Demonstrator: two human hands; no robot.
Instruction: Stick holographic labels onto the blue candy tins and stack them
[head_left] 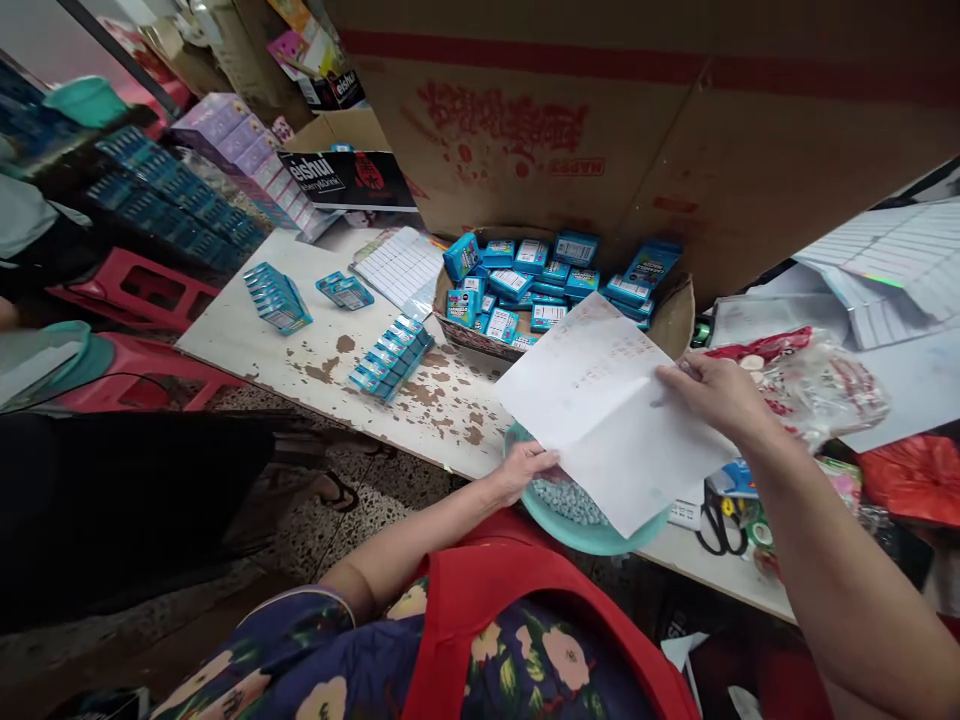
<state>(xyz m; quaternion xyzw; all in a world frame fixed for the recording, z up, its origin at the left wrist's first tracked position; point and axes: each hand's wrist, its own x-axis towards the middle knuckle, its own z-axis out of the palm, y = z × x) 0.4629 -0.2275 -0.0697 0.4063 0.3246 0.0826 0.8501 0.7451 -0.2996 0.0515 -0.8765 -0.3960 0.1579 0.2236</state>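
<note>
A white sheet of paper (611, 410) is stretched between my two hands above a turquoise basin (592, 540). My left hand (525, 470) pinches its lower left edge. At the upper right edge, my right hand (709, 395) grips the sheet with fingers closed. Small pale pellets (570, 500) show in the basin below, the rest of it covered by the paper. Behind the sheet, a low cardboard box (472, 335) holds several small blue packets (514, 283). A row of blue packets (391, 358) lies on the worn white table (300, 375), left of the box.
More blue packets (276, 298) stand at the table's left. A large cardboard carton (637, 110) rises behind. Black scissors (721, 525), a clear plastic bag (825, 390) and a red bag (911, 480) lie to the right. Red stools (142, 360) stand left; another person's sleeve (26, 215) shows there.
</note>
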